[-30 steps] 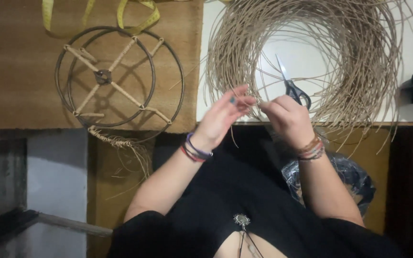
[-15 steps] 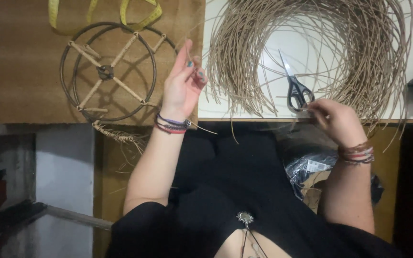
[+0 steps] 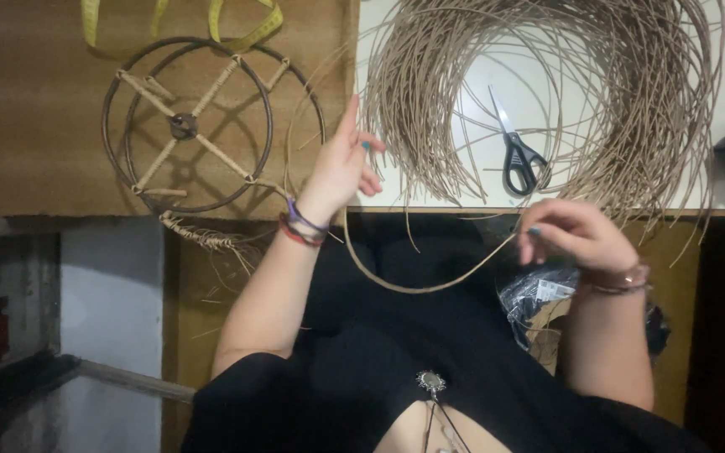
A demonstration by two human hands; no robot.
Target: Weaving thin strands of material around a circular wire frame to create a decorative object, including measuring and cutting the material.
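Hands [image 3: 341, 168] farther apart, strand [image 3: 413, 285] slack.

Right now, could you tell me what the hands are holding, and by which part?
A single rattan strand sags between them: the right hand pinches one end in its fingertips, and the left hand grips it farther along.
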